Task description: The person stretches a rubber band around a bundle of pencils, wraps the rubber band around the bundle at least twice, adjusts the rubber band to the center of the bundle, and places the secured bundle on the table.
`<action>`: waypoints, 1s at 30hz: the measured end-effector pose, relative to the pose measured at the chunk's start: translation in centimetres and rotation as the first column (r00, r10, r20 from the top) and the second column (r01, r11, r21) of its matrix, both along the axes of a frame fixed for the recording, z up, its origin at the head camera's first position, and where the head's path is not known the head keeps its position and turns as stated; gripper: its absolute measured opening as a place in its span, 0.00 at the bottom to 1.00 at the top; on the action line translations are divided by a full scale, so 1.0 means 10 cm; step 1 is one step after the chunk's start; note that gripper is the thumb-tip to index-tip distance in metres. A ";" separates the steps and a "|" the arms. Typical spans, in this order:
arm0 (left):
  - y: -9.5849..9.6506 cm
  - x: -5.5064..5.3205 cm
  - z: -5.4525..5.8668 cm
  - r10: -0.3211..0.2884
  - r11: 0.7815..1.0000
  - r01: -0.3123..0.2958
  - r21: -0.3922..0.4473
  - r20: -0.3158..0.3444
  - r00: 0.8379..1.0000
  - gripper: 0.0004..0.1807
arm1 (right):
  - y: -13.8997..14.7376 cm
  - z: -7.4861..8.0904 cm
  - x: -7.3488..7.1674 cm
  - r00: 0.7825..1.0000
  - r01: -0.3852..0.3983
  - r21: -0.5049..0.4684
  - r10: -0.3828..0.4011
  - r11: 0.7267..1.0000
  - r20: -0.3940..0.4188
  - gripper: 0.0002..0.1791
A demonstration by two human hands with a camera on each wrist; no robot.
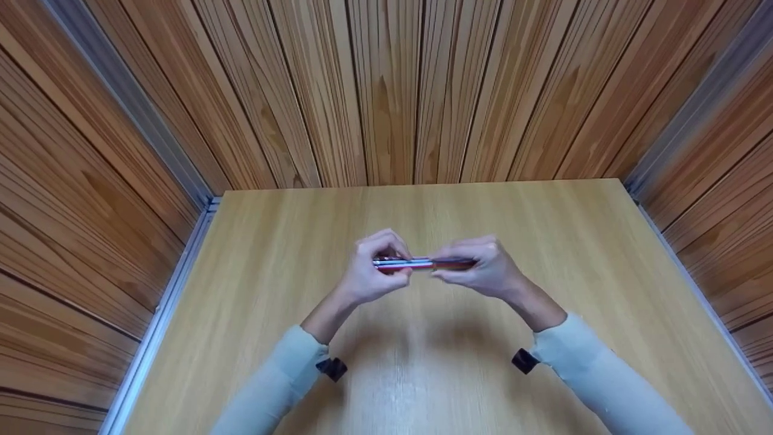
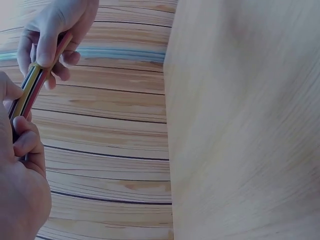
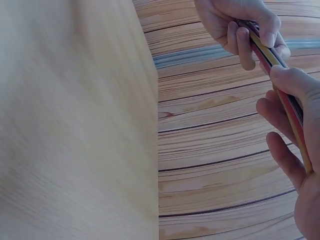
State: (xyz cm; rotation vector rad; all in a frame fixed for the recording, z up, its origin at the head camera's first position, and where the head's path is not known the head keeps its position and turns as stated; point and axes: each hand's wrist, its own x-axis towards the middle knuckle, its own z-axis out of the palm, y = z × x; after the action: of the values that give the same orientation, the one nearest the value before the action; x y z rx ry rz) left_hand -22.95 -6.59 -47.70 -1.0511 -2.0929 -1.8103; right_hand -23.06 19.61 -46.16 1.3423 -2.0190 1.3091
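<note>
A slim bundle of pencils (image 1: 421, 264), striped in red, yellow and black, is held level above the table between both hands. My left hand (image 1: 377, 272) grips one end, thumb on the near side and fingers on the far side. At the other end, my right hand (image 1: 480, 269) pinches the pencils (image 3: 267, 52) in the same way. A narrow yellowish band crosses the bundle (image 2: 34, 87) close to the right thumb in the left wrist view. The fingers of both hands hide the bundle's ends.
Beneath the hands lies a light wooden table (image 1: 272, 241), its surface marked by the hands' shadows. Wood-plank walls (image 1: 386, 90) with metal corner rails (image 1: 163, 302) enclose it at the back and sides. Small black devices (image 1: 332, 368) sit at both sleeve cuffs.
</note>
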 end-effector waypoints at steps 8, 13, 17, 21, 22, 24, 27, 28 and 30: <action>0.00 -0.02 -0.03 -0.011 0.999 0.011 0.038 0.013 1.000 0.08 | 0.02 0.01 -0.01 0.999 0.028 0.044 -0.029 0.999 0.025 0.21; -0.04 -0.02 -0.04 0.016 0.998 -0.021 0.067 0.064 0.998 0.09 | 0.04 0.04 0.04 0.991 0.077 0.075 -0.084 0.994 0.102 0.18; -0.03 0.01 -0.04 0.023 0.998 -0.027 0.057 0.067 0.997 0.09 | 0.00 0.05 0.04 0.993 0.115 0.081 -0.116 0.990 0.004 0.18; 0.01 0.02 -0.05 0.022 0.999 -0.024 0.034 0.047 0.999 0.09 | -0.04 0.03 0.01 0.980 0.139 0.061 -0.129 0.988 -0.152 0.20; 0.01 0.02 -0.05 0.019 0.999 -0.020 0.029 0.045 0.999 0.09 | -0.05 0.02 0.00 0.976 0.138 0.056 -0.126 0.989 -0.179 0.20; 0.02 0.02 -0.06 0.011 1.000 -0.012 0.019 0.045 0.999 0.09 | -0.06 0.00 -0.02 0.971 0.131 0.056 -0.117 0.990 -0.208 0.19; 0.00 0.01 -0.07 0.004 1.000 -0.005 0.017 0.049 0.999 0.09 | -0.03 -0.02 -0.04 0.978 0.110 0.068 -0.096 0.992 -0.187 0.20; 0.00 0.01 -0.07 0.000 1.000 -0.001 0.017 0.054 0.999 0.09 | -0.02 -0.02 -0.04 0.984 0.098 0.071 -0.086 0.993 -0.159 0.21; -0.02 -0.01 -0.06 -0.002 1.000 0.001 0.018 0.059 0.998 0.09 | 0.02 -0.02 -0.04 0.994 0.081 0.071 -0.075 0.994 -0.080 0.22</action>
State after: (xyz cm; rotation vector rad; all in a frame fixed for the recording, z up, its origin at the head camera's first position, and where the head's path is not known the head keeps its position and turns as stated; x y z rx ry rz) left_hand -23.08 -6.80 -48.35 -1.0067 -2.1050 -1.8801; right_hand -23.48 19.79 -46.38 1.3110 -2.0638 1.1415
